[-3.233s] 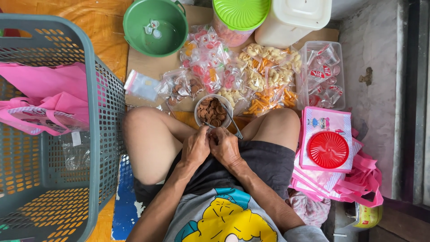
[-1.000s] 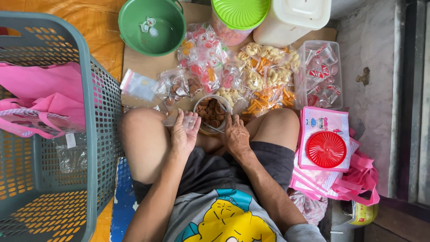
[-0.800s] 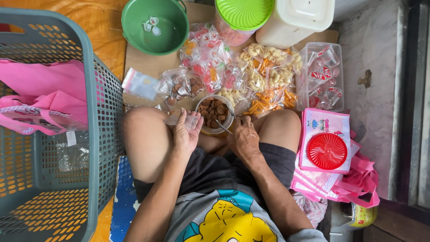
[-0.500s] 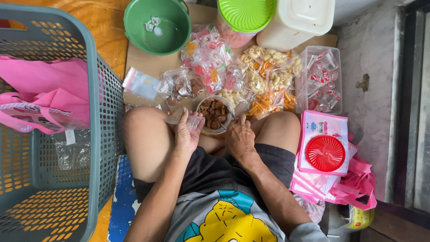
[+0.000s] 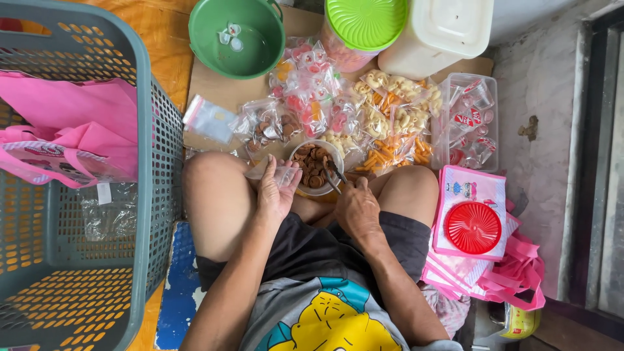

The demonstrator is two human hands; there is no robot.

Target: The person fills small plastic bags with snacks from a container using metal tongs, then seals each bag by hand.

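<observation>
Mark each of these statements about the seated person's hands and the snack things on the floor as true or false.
1. The left hand holds a small clear plastic bag. True.
2. The right hand holds a metal spoon at the small round bowl of brown snacks. True.
3. The green plastic basin is full of brown snacks. False: it holds only a few small clear wrapped pieces.
4. The round red lid lies inside the grey plastic laundry basket. False: it lies on a pink packet at the person's right.
5. The basket holds pink bags. True.
</observation>
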